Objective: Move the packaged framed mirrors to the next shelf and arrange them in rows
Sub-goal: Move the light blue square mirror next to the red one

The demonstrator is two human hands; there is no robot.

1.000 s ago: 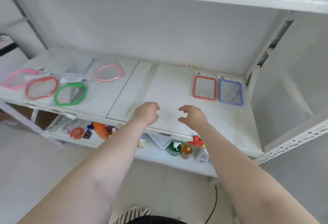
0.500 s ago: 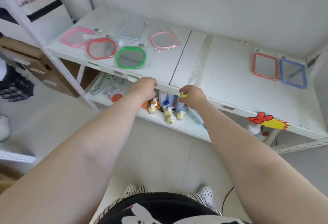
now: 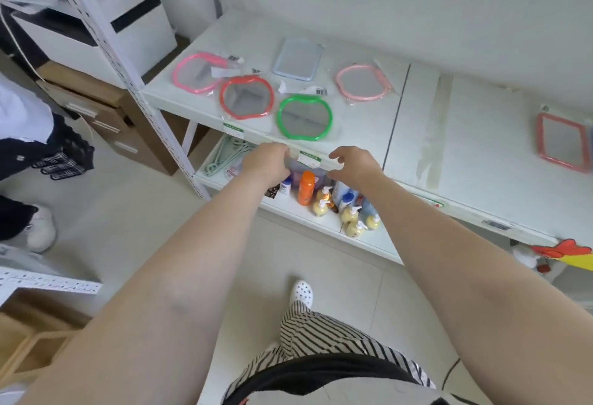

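From the head view: on the white shelf (image 3: 359, 135), five packaged mirrors at the left — bright pink (image 3: 192, 72), red (image 3: 247, 96), green (image 3: 305, 117), pale blue rectangular (image 3: 298, 59), pale pink (image 3: 362, 82). At the far right, one red rectangular mirror (image 3: 561, 141), beside it a sliver cut by the frame edge. Left hand (image 3: 266, 161) and right hand (image 3: 356, 164) at the shelf's front edge, fingers loosely curled, holding nothing. Below, bottles (image 3: 340, 205) half hidden.

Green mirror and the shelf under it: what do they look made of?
Green mirror: the frame looks like glossy moulded plastic, given its bright even colour and highlights. It lies in a clear film bag, whose crinkled edges catch the light. Shelf: probably white painted metal, though its smooth flat surface could be laminate.
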